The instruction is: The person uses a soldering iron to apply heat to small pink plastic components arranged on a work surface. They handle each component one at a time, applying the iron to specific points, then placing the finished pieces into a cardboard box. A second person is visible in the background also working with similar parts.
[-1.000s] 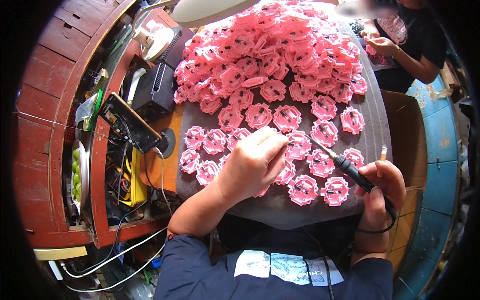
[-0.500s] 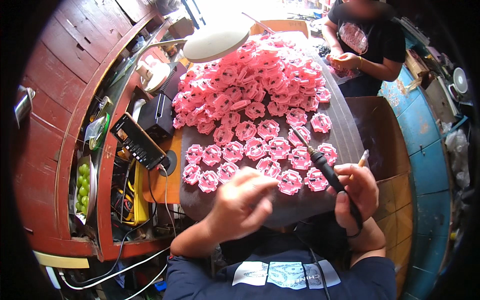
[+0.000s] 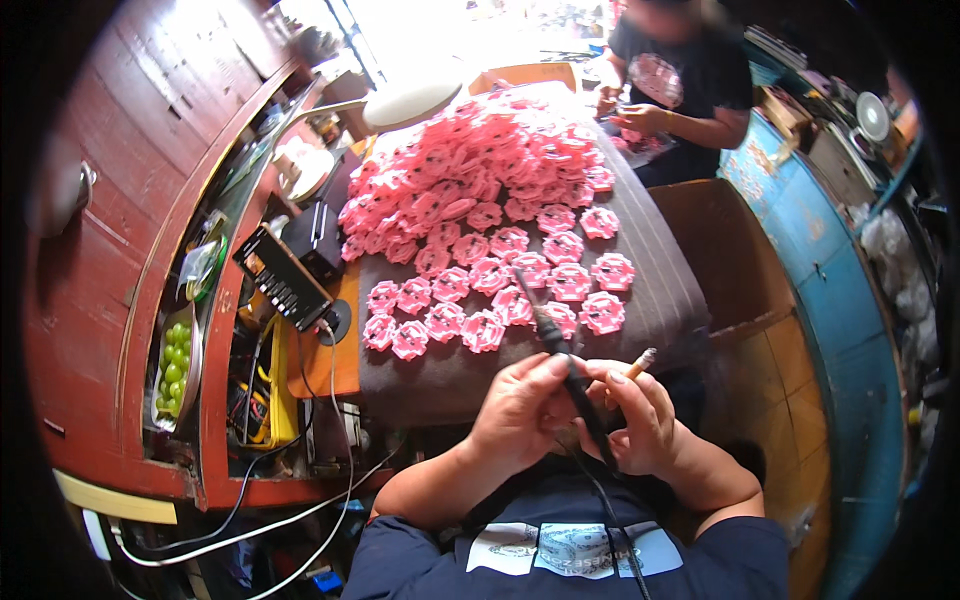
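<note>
A black-handled soldering iron slants up over the table, tip toward the pink parts, its cord trailing down past my shirt. My right hand is closed around the lower handle and also has a lit cigarette between its fingers. On the other side of the handle, my left hand is closed with thumb and fingertips against the iron. Just beyond lie loose rows of pink plastic parts with dark and metallic pieces at their centres. A large heap of similar pink parts rises behind them.
A lamp overhangs the heap. At the left are a propped phone, a black box, green grapes and cables. Beyond a cardboard box at the right, another person handles pink parts.
My left hand has come right onto the iron's handle. My right hand has moved left and down with the iron and cigarette. The view has shifted, and the other person's hands have moved.
</note>
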Demonstrator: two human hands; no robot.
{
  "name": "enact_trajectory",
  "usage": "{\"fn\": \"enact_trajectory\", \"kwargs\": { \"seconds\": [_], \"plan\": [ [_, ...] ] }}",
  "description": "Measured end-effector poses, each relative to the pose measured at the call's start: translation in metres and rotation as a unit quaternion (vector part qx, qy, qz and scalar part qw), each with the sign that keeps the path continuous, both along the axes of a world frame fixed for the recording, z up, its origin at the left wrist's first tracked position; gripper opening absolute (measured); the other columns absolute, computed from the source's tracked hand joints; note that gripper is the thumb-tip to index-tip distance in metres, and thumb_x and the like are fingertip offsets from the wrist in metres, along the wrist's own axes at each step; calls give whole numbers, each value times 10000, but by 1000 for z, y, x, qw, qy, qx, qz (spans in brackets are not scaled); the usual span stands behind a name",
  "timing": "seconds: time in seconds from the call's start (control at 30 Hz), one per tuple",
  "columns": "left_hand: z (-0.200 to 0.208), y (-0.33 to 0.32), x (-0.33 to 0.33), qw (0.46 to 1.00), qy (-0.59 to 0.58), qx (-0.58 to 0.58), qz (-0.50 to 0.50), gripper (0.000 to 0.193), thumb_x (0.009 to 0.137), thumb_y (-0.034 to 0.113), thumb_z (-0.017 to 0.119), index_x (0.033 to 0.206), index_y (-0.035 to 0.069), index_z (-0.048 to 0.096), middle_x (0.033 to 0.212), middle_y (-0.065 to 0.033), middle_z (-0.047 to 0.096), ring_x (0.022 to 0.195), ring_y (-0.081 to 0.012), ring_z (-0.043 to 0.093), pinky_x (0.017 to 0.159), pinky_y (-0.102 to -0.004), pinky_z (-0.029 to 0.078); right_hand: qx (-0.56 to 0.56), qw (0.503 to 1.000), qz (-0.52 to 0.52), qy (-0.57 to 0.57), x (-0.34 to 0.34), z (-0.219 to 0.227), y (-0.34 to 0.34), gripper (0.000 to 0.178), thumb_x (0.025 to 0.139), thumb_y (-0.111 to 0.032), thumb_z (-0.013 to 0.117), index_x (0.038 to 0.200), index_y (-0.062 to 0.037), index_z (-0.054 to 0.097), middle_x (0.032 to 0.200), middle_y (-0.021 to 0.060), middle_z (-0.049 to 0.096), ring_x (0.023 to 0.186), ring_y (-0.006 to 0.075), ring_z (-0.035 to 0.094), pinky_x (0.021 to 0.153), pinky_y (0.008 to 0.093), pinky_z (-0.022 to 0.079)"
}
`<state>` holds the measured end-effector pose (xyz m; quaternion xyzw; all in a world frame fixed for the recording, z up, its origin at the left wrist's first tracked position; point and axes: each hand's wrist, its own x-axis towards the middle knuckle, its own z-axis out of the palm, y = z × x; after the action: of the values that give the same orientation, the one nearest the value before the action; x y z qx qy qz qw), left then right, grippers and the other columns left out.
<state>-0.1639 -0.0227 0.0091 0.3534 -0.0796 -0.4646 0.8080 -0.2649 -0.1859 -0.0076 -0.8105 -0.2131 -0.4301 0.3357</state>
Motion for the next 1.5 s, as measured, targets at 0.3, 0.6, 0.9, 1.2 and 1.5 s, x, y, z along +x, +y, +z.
{"fn": "enact_trajectory", "kwargs": {
  "seconds": [0.3,0.6,0.9,1.2,1.5],
  "plan": [
    [-8,39,13,986,-153,-1,72,307,1044,229,611,1053,-74,656,898,-95,608,631,-91,507,515,-216,424,280,927,208,135,-141,20,-23,839,886,-219,748,1587,67,389,1430,356,575,1146,410,696,819,409,580],
    [-17,50,-17,973,-228,34,-1,348,1073,311,555,1002,-25,610,945,-61,484,640,-96,391,460,-232,353,356,810,456,-91,-213,-14,20,1330,847,-751,752,1656,124,161,1655,422,259,1523,527,350,1212,587,310],
    [-5,19,-41,959,-277,51,1,339,1070,276,556,1017,-55,609,932,-66,468,639,-96,371,458,-219,301,334,773,510,-175,-218,-31,12,1277,865,-732,748,1636,141,224,1660,407,262,1556,531,280,1231,623,252],
    [-4,11,-60,959,-278,61,5,331,1049,279,575,991,-45,614,924,-69,465,642,-95,360,459,-220,285,499,669,546,-76,-284,-31,13,1224,865,-684,782,1613,147,284,1616,426,321,1502,551,365,1212,638,290],
    [-11,2,-65,964,-260,57,-13,337,1048,264,580,1006,-68,610,925,-74,471,635,-96,362,456,-217,287,438,735,455,-249,-246,-41,13,1169,884,-639,792,1616,132,306,1595,430,339,1470,565,392,1172,674,322]
  ]
}}
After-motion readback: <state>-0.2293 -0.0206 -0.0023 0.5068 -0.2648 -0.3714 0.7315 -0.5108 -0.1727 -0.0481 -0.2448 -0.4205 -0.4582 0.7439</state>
